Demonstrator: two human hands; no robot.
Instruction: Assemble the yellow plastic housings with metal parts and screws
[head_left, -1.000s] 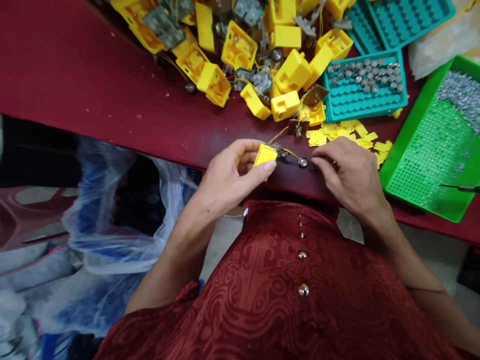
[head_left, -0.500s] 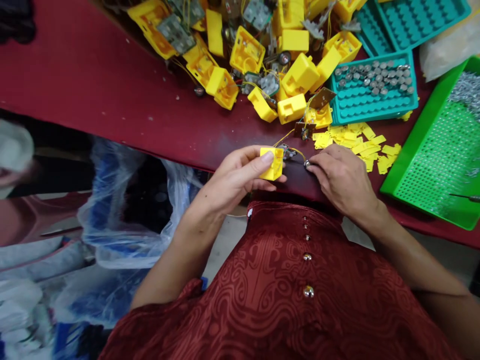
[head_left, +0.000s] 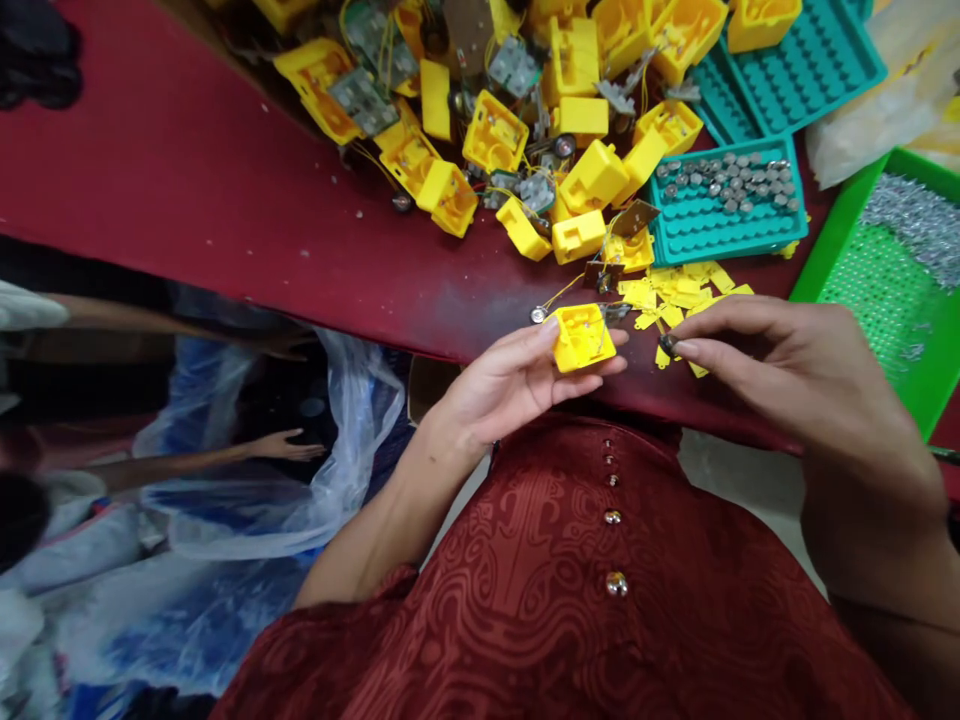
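My left hand [head_left: 510, 385] holds a small yellow plastic housing [head_left: 581, 337] over the near edge of the dark red table [head_left: 187, 190], its open side up. Thin yellow wires run from the housing to a small round metal part [head_left: 538, 315] lying on the table and towards my right hand. The thumb and forefinger of my right hand [head_left: 795, 375] pinch a small dark round part [head_left: 666, 345] just right of the housing. Flat yellow plastic tabs [head_left: 679, 290] lie under and beyond the fingertips.
A heap of yellow housings with circuit boards [head_left: 525, 130] fills the table's far middle. A teal tray with metal button cells [head_left: 724, 195] and a second teal tray [head_left: 795, 60] sit right of it, a green perforated tray [head_left: 885, 290] at far right. Another person's hand [head_left: 281, 445] reaches by plastic bags, left.
My left hand turned the yellow housing open side up and moved it right. My right hand lifted off the table with the small round part. Another person's arm came into view at the left.
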